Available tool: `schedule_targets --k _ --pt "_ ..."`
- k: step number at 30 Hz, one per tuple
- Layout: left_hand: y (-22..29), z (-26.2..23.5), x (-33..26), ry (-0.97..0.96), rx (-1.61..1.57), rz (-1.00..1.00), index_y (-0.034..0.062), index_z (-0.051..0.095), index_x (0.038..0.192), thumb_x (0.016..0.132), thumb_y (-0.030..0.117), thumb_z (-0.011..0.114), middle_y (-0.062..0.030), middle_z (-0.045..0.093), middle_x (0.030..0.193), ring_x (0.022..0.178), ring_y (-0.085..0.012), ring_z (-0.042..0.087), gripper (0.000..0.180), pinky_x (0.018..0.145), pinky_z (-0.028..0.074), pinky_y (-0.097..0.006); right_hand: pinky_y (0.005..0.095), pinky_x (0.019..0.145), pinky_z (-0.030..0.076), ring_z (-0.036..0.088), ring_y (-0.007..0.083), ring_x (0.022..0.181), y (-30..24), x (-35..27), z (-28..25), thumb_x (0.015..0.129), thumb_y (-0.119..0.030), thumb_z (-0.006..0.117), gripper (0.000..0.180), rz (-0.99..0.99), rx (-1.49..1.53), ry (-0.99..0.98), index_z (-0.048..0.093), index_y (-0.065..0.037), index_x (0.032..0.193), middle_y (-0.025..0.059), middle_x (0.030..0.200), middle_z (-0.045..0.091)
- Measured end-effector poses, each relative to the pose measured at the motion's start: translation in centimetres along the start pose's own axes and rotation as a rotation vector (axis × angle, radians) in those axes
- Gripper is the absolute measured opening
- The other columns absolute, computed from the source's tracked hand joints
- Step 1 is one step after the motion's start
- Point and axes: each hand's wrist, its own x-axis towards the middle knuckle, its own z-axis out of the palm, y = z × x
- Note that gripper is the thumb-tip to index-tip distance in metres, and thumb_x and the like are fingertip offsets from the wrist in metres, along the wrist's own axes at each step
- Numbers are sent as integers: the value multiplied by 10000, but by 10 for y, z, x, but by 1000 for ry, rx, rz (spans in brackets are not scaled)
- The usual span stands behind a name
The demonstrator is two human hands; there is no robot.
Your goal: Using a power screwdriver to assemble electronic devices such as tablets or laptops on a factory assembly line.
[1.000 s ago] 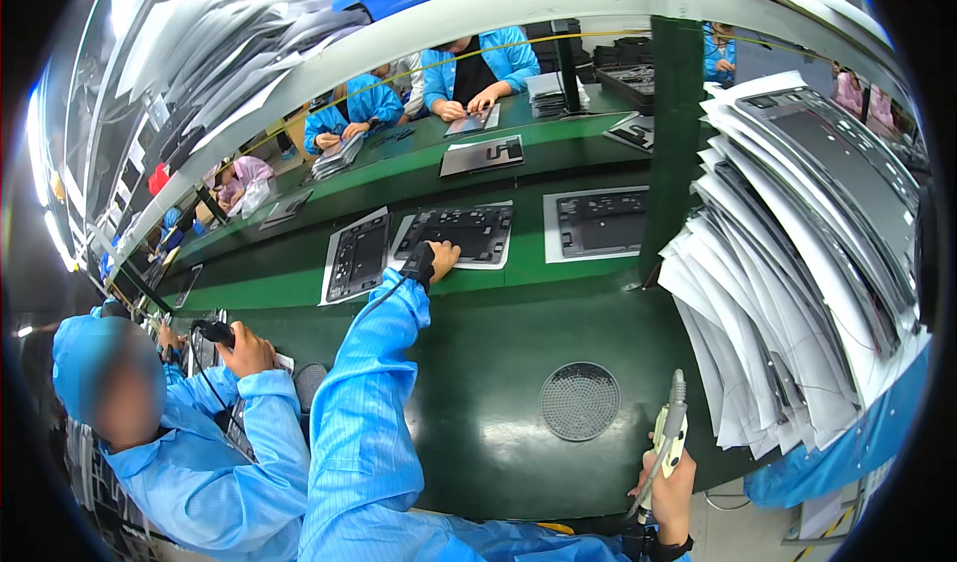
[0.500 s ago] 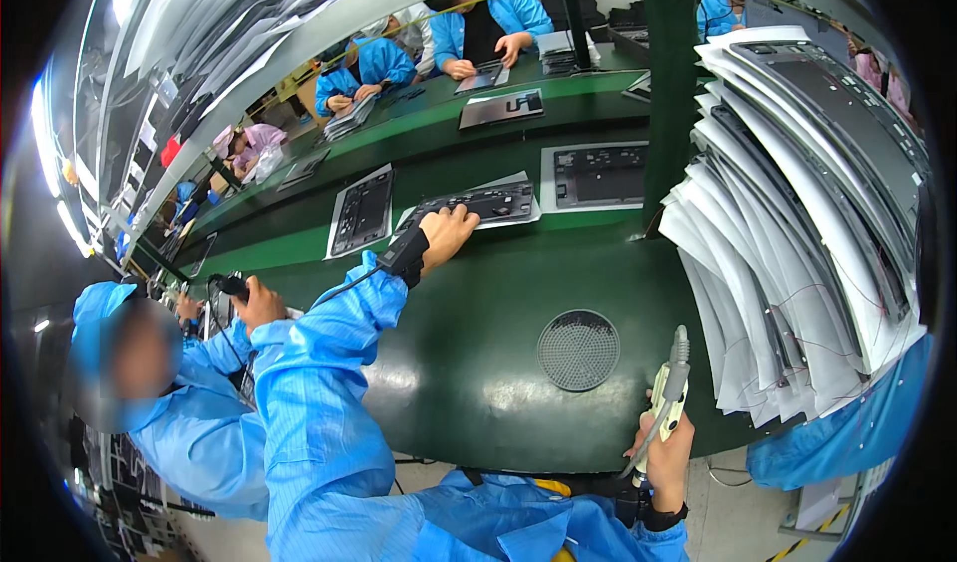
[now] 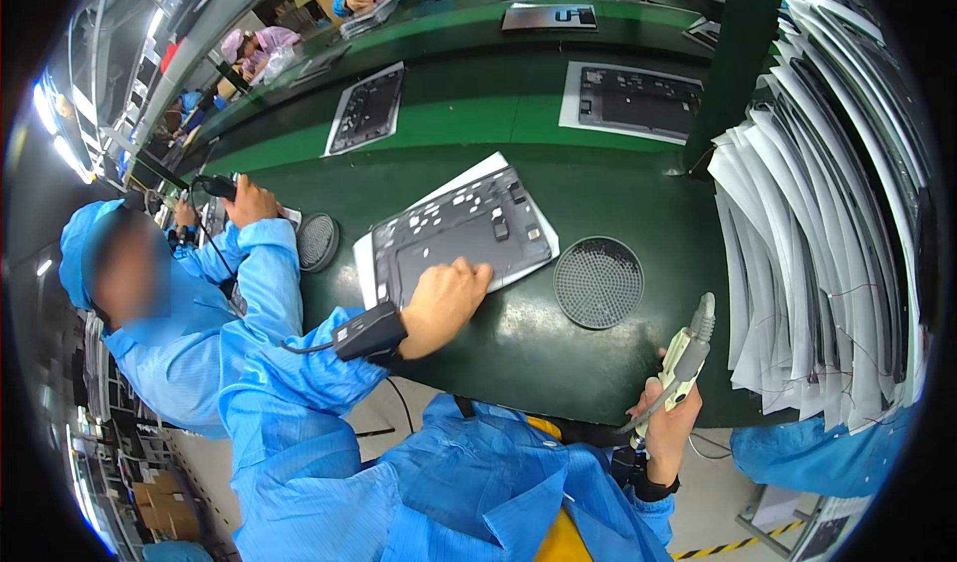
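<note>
My left hand (image 3: 446,300) rests with curled fingers on the near edge of a dark grey flat panel (image 3: 467,230), which lies on a white sheet on the green bench (image 3: 558,353) right in front of me. A black band with a cable sits on my left wrist. My right hand (image 3: 666,417) is at the bench's front edge, closed around a pale electric screwdriver (image 3: 686,353) that points upward. A round perforated dish (image 3: 598,281) lies between the panel and the screwdriver.
A person in blue at my left holds a black tool (image 3: 214,186) beside another round dish (image 3: 317,240). More panels (image 3: 638,100) lie farther along the bench (image 3: 365,111). A rack of stacked grey sheets (image 3: 817,213) fills the right. A green post (image 3: 733,53) stands behind it.
My left hand has drawn the panel with its white sheet from the far side of the bench to just in front of me. The right hand still holds the screwdriver.
</note>
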Motion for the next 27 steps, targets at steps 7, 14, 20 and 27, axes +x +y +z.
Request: schedule_targets --k 7,14,20,27 --pt "18 -13 -25 -176 -492 179 -35 536 819 698 166 576 -186 579 565 527 -363 598 238 507 479 -432 221 417 431 473 74 438 -3 -2 4 854 -155 559 434 -1 -21 32 445 63 1211 2 566 460" --pt "-23 -1 -7 -176 -994 139 41 596 760 796 265 635 -114 621 661 613 -304 605 230 569 474 -376 227 427 454 490 75 447 -12 4 2 815 -122 597 447 53 -35 24 449 59 1197 15 582 492" --pt "-85 53 32 418 -912 122 74 646 920 706 159 718 -46 562 941 898 -248 486 241 796 433 -336 245 414 457 488 104 415 -66 4 6 715 -165 725 641 -182 13 -24 405 122 1191 25 552 497" --pt "-85 80 36 357 -1150 -4 65 676 850 667 156 746 -39 566 836 862 -227 488 216 773 410 -323 295 633 399 442 112 571 -119 61 82 829 -402 609 687 -614 -74 -202 351 91 1233 -15 599 430"
